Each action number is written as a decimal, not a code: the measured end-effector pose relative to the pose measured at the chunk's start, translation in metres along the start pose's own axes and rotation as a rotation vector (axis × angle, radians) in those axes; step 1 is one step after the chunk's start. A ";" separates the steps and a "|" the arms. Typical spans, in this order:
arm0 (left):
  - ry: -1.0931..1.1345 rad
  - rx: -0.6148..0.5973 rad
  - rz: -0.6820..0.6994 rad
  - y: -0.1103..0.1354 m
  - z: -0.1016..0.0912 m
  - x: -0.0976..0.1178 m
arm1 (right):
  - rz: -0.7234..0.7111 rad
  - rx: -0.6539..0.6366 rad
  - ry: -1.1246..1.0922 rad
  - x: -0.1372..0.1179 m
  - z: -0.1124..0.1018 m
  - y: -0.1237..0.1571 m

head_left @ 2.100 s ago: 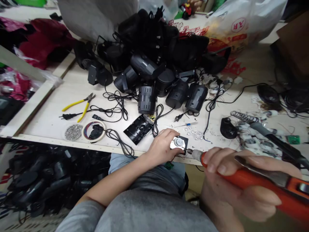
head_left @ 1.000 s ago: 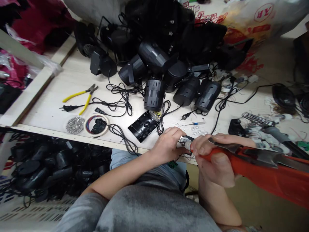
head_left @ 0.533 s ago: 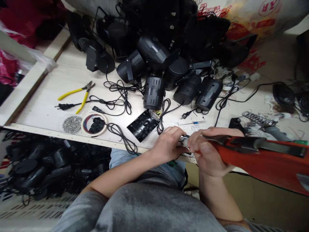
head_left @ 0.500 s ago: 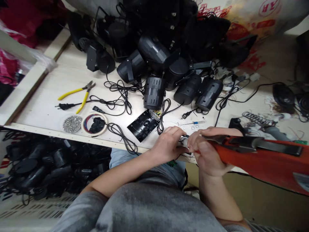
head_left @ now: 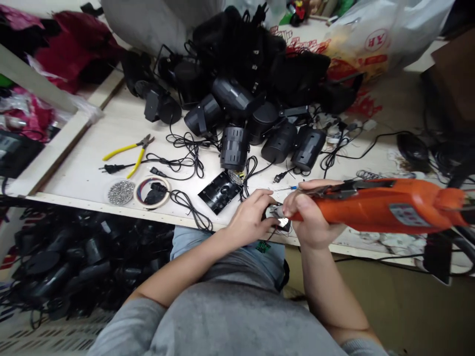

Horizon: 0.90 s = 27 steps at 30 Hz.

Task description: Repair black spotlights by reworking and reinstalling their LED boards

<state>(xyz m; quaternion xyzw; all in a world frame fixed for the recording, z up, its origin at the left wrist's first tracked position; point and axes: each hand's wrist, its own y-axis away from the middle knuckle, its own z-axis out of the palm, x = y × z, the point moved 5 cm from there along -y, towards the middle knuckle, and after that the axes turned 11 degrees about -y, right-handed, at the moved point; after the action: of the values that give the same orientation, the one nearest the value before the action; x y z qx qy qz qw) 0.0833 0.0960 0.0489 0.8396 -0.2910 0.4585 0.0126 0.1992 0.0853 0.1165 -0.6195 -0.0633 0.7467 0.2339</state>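
My right hand [head_left: 310, 223] is wrapped round an orange electric screwdriver [head_left: 367, 203], which lies almost level and points left. Its tip meets a small black part [head_left: 285, 225] at the table's front edge. The fingers of my left hand [head_left: 249, 218] are closed on that part and partly cover it. Below my left hand, a small green circuit board [head_left: 262, 246] hangs by thin wires. Just beyond the hands rests a black rectangular cover [head_left: 218, 193], next to a black cylindrical lamp housing [head_left: 234, 148].
Yellow-handled cutters [head_left: 141, 154], a dish of screws [head_left: 120, 192] and a tape roll [head_left: 167, 199] lie to the left. Several black housings with cords fill the back. A blue-handled thin tool [head_left: 293, 188] lies beyond my right hand. A bin of black parts [head_left: 81, 252] stands below left.
The screwdriver's rear end has swung up and away from me, so more of its orange body shows. My left hand stays at the small black part. The camera view has shifted slightly.
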 end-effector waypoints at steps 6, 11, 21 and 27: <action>-0.097 -0.001 -0.006 0.001 -0.006 -0.005 | -0.072 0.063 -0.232 -0.019 0.000 -0.009; -0.102 0.021 0.044 0.001 -0.009 -0.005 | -0.155 0.085 -0.270 -0.048 -0.024 -0.014; -0.165 -0.106 0.081 -0.004 0.014 0.013 | -0.007 -0.085 -0.248 -0.031 -0.043 -0.006; -0.187 -0.093 0.077 -0.006 0.017 0.009 | -0.200 0.043 -0.267 -0.028 -0.042 0.017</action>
<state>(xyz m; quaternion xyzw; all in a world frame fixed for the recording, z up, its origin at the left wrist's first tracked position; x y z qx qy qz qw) 0.1031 0.0920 0.0478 0.8655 -0.3438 0.3641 0.0066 0.2386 0.0499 0.1255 -0.5001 -0.1393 0.7966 0.3098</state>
